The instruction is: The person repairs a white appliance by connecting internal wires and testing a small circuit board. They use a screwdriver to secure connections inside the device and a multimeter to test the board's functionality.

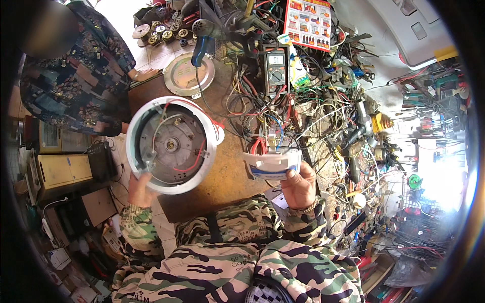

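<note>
While the left hand curls round the shell at its seven o'clock, the right hand pinches a white panel.

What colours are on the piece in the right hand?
The piece is mostly white, with blue along its lower part, seen in the head view.

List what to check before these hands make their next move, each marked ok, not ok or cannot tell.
1. Left hand gripping the housing by its rim: ok.
2. Right hand gripping the white panel: ok.
3. Housing interior covered: not ok; red wires show inside.
4. Round plate lying on the table: ok.
5. Multimeter display readable: ok.
6. Housing cut off from power: cannot tell.
</note>
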A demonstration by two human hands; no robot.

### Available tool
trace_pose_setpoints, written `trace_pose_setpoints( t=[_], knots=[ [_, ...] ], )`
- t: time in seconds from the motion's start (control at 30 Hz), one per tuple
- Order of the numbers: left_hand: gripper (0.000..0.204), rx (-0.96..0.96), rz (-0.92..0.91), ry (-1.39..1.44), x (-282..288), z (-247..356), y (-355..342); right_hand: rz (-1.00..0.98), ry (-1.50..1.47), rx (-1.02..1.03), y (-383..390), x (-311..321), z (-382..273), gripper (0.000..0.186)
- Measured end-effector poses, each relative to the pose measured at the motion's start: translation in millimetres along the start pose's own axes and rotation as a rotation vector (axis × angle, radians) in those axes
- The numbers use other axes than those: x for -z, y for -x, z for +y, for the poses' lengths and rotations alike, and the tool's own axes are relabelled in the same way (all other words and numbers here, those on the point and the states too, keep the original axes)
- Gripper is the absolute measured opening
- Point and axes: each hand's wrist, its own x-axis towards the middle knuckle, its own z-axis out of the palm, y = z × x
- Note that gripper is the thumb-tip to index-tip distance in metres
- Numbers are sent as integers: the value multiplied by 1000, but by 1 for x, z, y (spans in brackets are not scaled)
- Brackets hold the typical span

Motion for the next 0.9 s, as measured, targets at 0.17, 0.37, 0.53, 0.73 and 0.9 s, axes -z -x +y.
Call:
trace_pose_setpoints(
  t=[0.17, 0.37, 0.53, 0.73, 0.9],
  knots=[
    [62, -46, 24, -101, 5, 2, -8, 31, -84, -81, -14, 19, 27, 30],
    [69, -282, 371, 87, 62, -69, 1, 14, 120, -53, -23, 32, 48, 27],
    [37, -483, 259, -246, 117, -197, 4, -113, 299, 19, -45, 73, 76, 24],
    [23, -744, 434, -514, 123, -286, -16, -323, 409, 64, -63, 119, 102, 24],
    [40, -819, 296, -796, 49, -229, 9, -328, 398, 284, -57, 133, 121, 19]
  ],
)
